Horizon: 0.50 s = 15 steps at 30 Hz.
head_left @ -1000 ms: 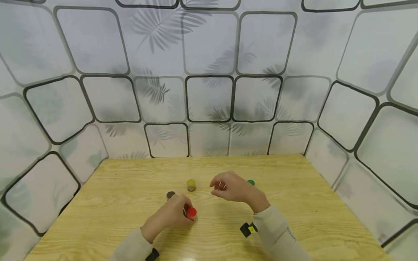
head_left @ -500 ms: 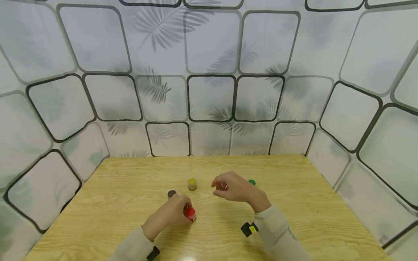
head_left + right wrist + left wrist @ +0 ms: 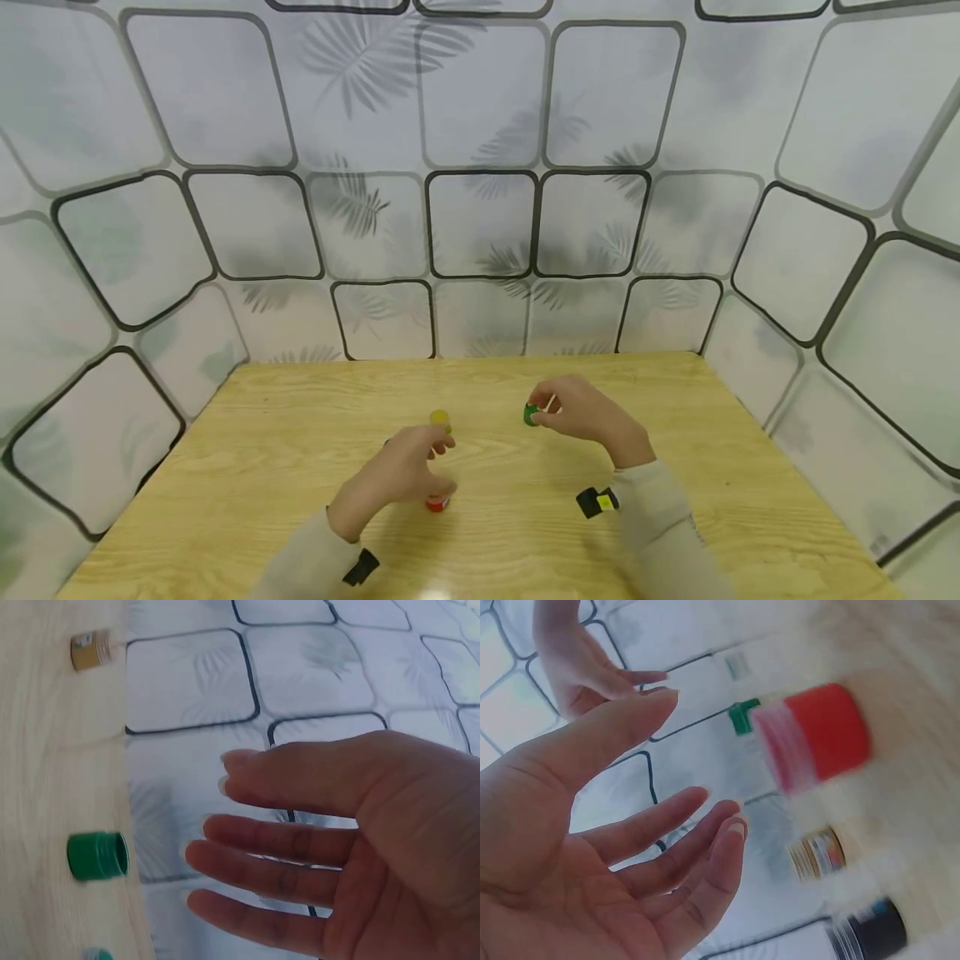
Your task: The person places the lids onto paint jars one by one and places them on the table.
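My left hand [image 3: 401, 468] hovers over a small red jar [image 3: 437, 505], fingers loosely bent and holding nothing. In the left wrist view the red jar [image 3: 829, 735] stands apart from the fingertips and has a pale neck. My right hand [image 3: 581, 408] is raised above the table, holding nothing. A green jar [image 3: 97, 856] stands just beyond its fingertips in the right wrist view. In the head view that green jar [image 3: 531, 414] overlaps the fingers. Behind the left hand stands a yellow jar [image 3: 439, 417], partly covered. The dark jar [image 3: 871, 930] is mostly hidden from the head view.
A second green object [image 3: 97, 954] shows at the bottom edge of the right wrist view. The wooden table [image 3: 300, 417] is enclosed at the back and sides by a patterned curtain [image 3: 480, 225]. Both wrists carry small black devices [image 3: 597, 502].
My left hand has let go of the red jar and risen slightly, its fingers spreading. My right hand has shifted right and a little farther back, uncovering one green jar and hiding another.
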Each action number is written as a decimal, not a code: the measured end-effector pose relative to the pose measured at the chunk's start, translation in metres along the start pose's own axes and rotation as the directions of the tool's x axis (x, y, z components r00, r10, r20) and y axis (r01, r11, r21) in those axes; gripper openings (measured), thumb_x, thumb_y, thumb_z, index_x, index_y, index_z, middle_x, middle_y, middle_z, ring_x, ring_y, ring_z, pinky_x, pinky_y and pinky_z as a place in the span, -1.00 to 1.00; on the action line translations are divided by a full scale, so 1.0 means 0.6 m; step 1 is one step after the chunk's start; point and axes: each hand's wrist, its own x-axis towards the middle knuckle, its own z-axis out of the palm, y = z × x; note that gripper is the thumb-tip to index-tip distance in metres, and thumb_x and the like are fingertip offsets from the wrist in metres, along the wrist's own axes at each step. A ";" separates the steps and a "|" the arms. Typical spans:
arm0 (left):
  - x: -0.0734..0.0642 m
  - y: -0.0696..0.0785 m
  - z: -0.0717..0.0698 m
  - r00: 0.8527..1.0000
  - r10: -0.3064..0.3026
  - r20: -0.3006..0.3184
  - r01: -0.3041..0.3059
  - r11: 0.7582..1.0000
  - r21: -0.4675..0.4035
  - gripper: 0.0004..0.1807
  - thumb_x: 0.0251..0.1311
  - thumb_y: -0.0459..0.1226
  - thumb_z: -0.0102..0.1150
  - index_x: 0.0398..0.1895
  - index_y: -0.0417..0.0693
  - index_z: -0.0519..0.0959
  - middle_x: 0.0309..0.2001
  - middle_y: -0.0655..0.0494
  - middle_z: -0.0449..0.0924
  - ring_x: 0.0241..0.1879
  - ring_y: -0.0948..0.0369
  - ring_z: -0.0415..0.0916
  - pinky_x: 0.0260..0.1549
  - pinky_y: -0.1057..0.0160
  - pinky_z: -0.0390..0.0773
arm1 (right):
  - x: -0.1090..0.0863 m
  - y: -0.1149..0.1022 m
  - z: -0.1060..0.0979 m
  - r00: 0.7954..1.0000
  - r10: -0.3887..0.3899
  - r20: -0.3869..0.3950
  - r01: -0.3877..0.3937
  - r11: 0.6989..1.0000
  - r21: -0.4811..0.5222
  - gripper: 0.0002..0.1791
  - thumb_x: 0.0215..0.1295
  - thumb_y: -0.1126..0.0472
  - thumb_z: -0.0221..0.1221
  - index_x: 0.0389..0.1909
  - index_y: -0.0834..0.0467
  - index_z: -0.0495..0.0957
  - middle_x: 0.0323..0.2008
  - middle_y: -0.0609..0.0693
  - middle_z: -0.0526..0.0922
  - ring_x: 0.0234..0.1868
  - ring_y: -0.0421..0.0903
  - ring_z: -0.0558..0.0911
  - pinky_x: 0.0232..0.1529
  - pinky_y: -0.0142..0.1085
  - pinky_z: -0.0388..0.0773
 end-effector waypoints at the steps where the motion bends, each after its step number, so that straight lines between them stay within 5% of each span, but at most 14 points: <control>1: 0.009 0.005 0.001 1.000 0.000 0.000 0.000 1.000 -0.006 -0.44 0.05 -0.28 0.57 0.12 -0.32 0.61 0.04 -0.23 0.68 -0.01 -0.12 0.63 -0.07 -0.09 0.66 | -0.003 0.005 -0.005 1.000 0.027 -0.011 -0.027 1.000 -0.007 -0.77 0.40 0.23 0.29 -0.02 0.24 0.70 -0.07 0.17 0.75 -0.17 0.00 0.73 -0.12 -0.14 0.71; 15: 0.171 0.050 0.030 0.995 -0.088 0.042 0.089 0.996 -0.017 -0.39 0.12 -0.22 0.54 0.21 -0.32 0.58 0.12 -0.27 0.66 0.09 -0.12 0.64 0.06 -0.07 0.66 | -0.020 0.061 -0.015 0.986 0.155 -0.059 -0.159 0.985 -0.064 -0.78 0.36 0.30 0.31 -0.03 0.29 0.68 -0.06 0.27 0.72 -0.17 0.09 0.74 -0.08 -0.03 0.71</control>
